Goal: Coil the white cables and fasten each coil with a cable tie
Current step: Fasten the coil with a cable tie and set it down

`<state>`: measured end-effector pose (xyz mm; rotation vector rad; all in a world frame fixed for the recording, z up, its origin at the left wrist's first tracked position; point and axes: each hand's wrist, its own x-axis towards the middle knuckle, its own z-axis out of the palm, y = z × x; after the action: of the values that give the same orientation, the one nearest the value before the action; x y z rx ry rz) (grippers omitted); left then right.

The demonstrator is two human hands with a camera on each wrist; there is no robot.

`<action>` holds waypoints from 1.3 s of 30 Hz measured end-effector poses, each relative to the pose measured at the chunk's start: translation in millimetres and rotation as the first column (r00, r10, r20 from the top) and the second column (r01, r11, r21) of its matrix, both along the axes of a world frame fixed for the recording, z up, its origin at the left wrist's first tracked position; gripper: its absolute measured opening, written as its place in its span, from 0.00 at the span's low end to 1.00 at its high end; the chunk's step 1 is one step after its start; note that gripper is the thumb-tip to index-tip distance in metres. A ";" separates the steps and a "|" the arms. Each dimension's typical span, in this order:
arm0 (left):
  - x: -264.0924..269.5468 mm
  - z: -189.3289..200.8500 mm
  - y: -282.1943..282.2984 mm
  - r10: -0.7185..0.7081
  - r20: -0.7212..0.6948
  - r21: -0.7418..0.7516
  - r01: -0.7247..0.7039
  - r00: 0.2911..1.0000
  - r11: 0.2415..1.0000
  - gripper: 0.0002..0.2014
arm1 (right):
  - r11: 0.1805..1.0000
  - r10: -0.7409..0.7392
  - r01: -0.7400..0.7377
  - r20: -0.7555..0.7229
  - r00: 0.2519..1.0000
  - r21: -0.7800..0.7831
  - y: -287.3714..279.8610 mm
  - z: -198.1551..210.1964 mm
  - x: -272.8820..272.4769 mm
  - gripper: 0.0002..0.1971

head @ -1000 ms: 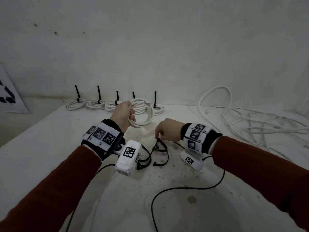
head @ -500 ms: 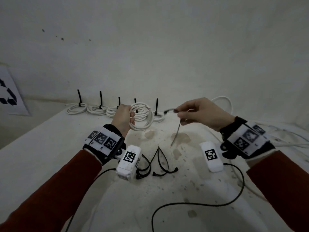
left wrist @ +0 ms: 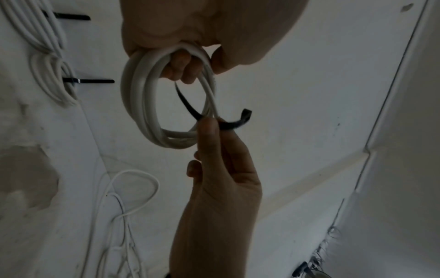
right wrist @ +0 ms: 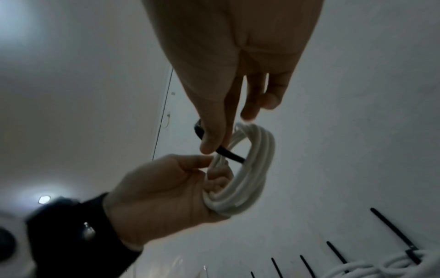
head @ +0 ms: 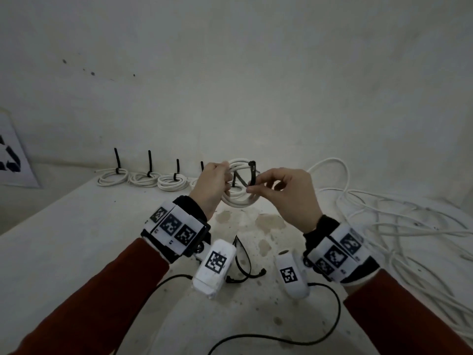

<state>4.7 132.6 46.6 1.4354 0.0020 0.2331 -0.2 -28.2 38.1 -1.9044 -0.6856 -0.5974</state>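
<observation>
My left hand (head: 212, 185) grips a small coil of white cable (head: 239, 199) and holds it upright above the table. In the left wrist view the coil (left wrist: 147, 105) hangs from the curled fingers. My right hand (head: 279, 190) pinches a black cable tie (head: 253, 175) between thumb and forefinger at the coil's right side. The tie (left wrist: 190, 109) runs through the coil's opening, and its head end (left wrist: 246, 113) sticks out past the coil. In the right wrist view the tie (right wrist: 228, 152) crosses the strands of the coil (right wrist: 250, 169).
Several tied coils (head: 143, 176) with upright black tie tails line the back of the white table (head: 76, 239). A loose tangle of white cable (head: 384, 213) covers the right side. Spare black ties (head: 243, 262) and thin black wires (head: 307, 342) lie near me.
My right hand picked a black tie off the table, lifted it and brought it to the coil. The tie now passes through the coil. My left hand raised the coil slightly.
</observation>
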 end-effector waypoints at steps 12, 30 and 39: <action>-18.1 -2.6 -6.1 -0.127 0.050 0.140 0.119 0.991 0.983 0.14 | 0.993 -0.081 0.057 0.234 0.969 0.107 4.4 -2.1 7.4 0.08; -36.0 -8.6 -2.3 -0.259 0.065 0.116 0.251 0.964 0.961 0.14 | 0.941 0.297 -0.226 -0.297 0.907 0.252 -26.1 17.3 -6.3 0.11; -37.5 -12.0 -9.5 -0.337 0.054 0.057 0.334 0.940 0.941 0.15 | 0.927 0.223 -0.010 -0.529 0.819 0.376 -2.1 15.6 0.7 0.18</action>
<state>-32.8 123.1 34.6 1.4492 -0.3000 -0.0041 0.5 -30.3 53.8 -1.5596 -0.2750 -0.0443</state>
